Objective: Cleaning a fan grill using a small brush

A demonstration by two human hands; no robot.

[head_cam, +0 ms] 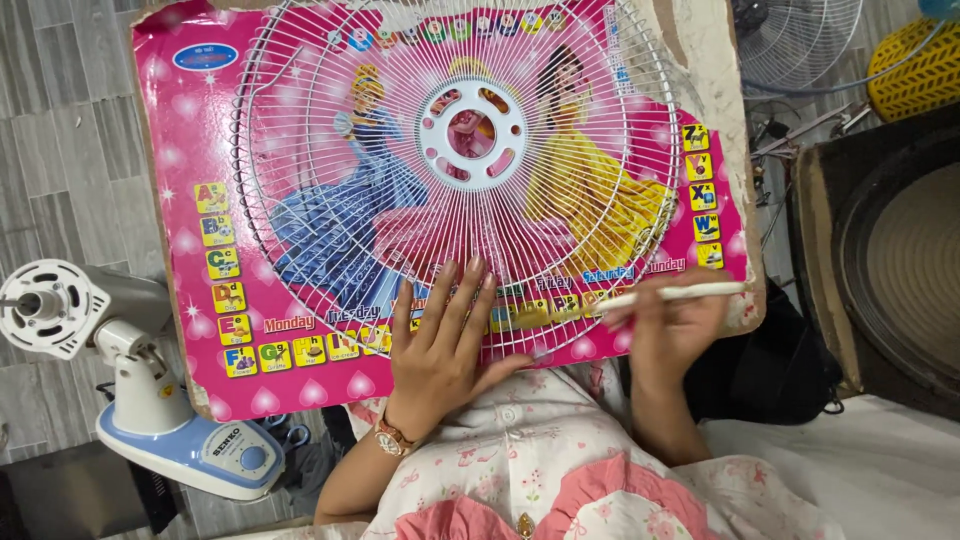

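White plastic fan body [120, 380] at far left, motor head bare, blue-and-white base standing on grey floor tiles [60, 150] close beside the board's corner. Easily knocked by an elbow swinging out that way; top-heavy by the look of it, so a tip onto the tiles seems possible.

Pink picture board [200, 300] next, serving as a worktop, its near edge over the lap. Could rock or slide if pressed hard near that edge, since nothing visible pins it down.

White wire fan guard [460, 150] lying flat on the board, hub ring at centre, rim reaching nearly to the board's sides. Left hand [440, 340] spread wide and flat, fingers fanned over the near rim wires, pressing down, gripping nothing. Thin wires bend readily; too much weight there might kink them or pinch a fingertip between spokes. Guard likely to skate sideways on the glossy surface if the pressing eases.

Right hand [665, 325] closed around a slim white stick [680, 292], tip pointing right, resting at the guard's lower right edge. What kind of tool, hard to tell. Loose hold could let it roll off the board's right side.

Further right, another wire guard [800, 40], a yellow basket [915, 70] and a dark round tray [900, 260], well apart from both hands.
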